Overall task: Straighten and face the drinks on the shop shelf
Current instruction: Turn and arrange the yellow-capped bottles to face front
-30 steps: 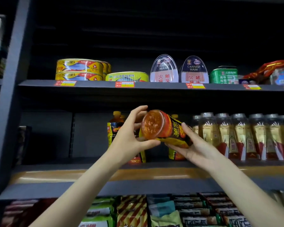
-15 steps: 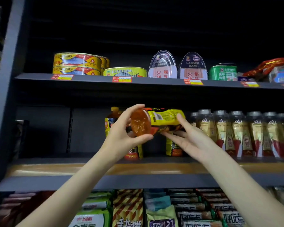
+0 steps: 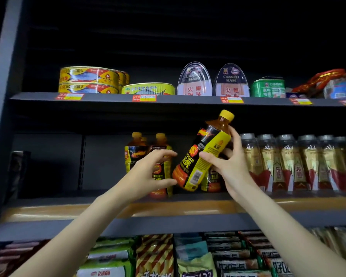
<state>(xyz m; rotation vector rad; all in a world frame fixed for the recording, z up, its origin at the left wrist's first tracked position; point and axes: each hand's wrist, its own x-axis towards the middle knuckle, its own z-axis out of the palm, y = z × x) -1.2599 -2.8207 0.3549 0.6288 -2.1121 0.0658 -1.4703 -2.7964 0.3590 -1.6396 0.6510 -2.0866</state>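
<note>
Snack packets (image 3: 154, 256) fill the lowest tier, nearest the viewer. Above them, both forearms reach to the middle shelf (image 3: 48, 212). Right hand (image 3: 231, 166) grasps the bottle (image 3: 203, 154) round its middle, thumb across the yellow label panel and fingers behind. Left hand (image 3: 148, 176) cups the base with thumb and fingertips, fingers curved but loose; whether it grips or merely steadies is not clear. The bottle is held in the air before the shelf, tilted, cap (image 3: 226, 114) up and to the right. A second ago it lay nearly flat with its base toward the viewer; it has since been swung cap-up, and the barcode side now shows. Judged from this, righting is nearly done; turning the label forward and setting it down remain. Behind stand the matching bottles (image 3: 146, 148); to their right, the gold-labelled row (image 3: 288, 162). Farthest and highest, fish tins (image 3: 88, 79) and ham cans (image 3: 231, 80) occupy the top shelf.
</note>
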